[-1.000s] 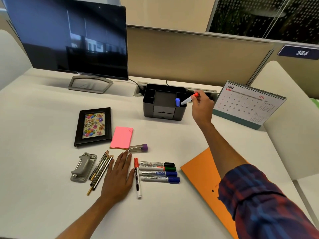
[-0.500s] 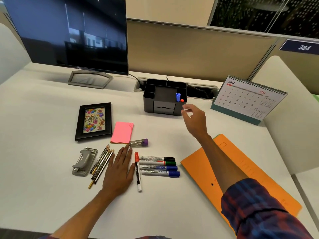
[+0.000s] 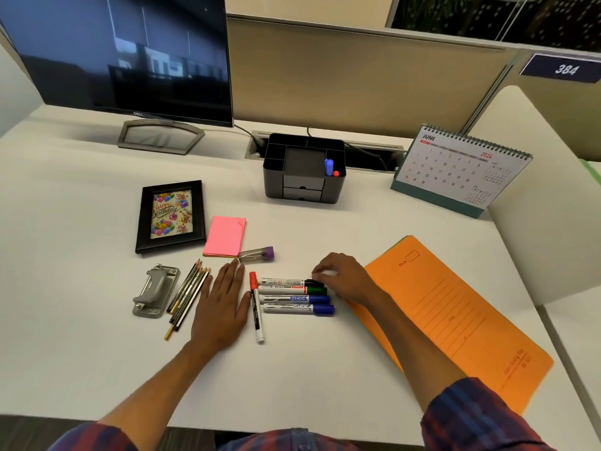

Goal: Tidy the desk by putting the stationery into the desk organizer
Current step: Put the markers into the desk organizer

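Black-capped, the top marker (image 3: 287, 282) in the stack of four is where the right hand (image 3: 344, 278) sits now, fingers curled down over the cap end at the right of the row. Whether the fingertips have actually pinched the cap or only touch it, I cannot tell; the knuckles hide the contact. Something pale shows at the fingertips, too blurred to name.

Key relation for the next move: all four stacked markers lie with their long axes running three to nine o'clock across the white bench (image 3: 97, 320), caps toward three, right under the right hand. The green-capped marker (image 3: 292, 290) and the two blue-capped markers (image 3: 297, 304) lie touching just below the top one, so lifting one cleanly calls for a pinch at the cap end, I'd say, without dragging its neighbours.

Left hand (image 3: 221, 307) lies flat and spread on the bench, holding nothing, between the bundle of pencils (image 3: 188, 294) and the red-capped white marker (image 3: 256, 307), which runs twelve to six. So the right hand is the nearer one for the stack.

Black plastic desk organizer (image 3: 304, 170) stands at twelve o'clock, well apart from both hands, with a blue cap and a red cap poking up from its right compartment. Most of the stationery is not yet put away: pink sticky notes (image 3: 224, 236), the purple-capped clear tube (image 3: 257, 255) and the grey hole punch (image 3: 156, 291) included.
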